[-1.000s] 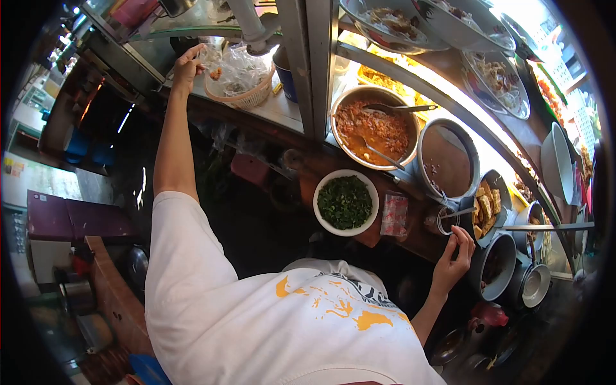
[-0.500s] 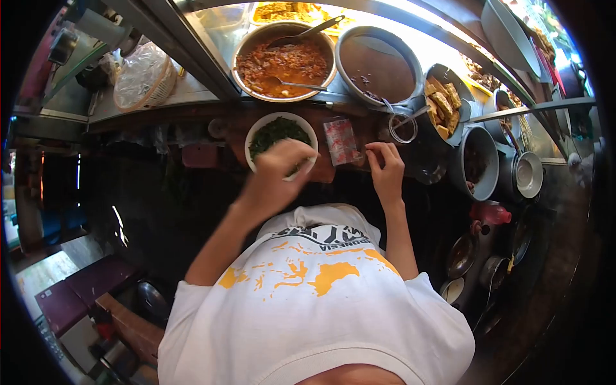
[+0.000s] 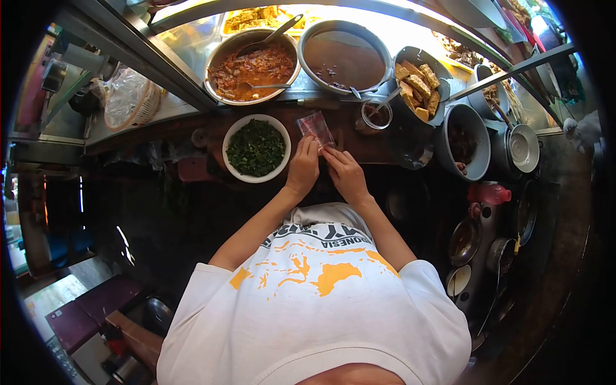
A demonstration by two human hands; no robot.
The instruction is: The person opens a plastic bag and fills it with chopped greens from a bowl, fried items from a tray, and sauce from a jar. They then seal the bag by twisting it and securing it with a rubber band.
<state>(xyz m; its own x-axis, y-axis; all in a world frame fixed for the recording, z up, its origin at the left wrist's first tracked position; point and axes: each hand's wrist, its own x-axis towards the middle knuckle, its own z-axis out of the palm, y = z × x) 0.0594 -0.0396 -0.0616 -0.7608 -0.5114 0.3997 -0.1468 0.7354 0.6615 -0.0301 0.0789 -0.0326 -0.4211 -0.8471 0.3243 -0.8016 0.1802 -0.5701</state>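
Note:
A small clear plastic packet [image 3: 315,128] with red print lies on the dark wooden counter [image 3: 359,144], just right of a white bowl of chopped greens [image 3: 256,149]. My left hand [image 3: 303,168] reaches forward and its fingertips pinch the packet's near edge. My right hand [image 3: 344,173] is close beside it, fingertips on the packet's near right corner. Both forearms stretch out from my white T-shirt with orange print.
Behind the counter stand a metal bowl of orange-red stew with spoons [image 3: 251,67], a pot of dark brown sauce [image 3: 344,58], a pot of fried tofu pieces [image 3: 417,83] and a small glass jar [image 3: 376,114]. A basket with plastic bags [image 3: 131,96] sits far left, more pots at right.
My left hand came down from the basket, passed over the bowl of greens and now meets my right hand at the packet. The view has tilted down toward the counter.

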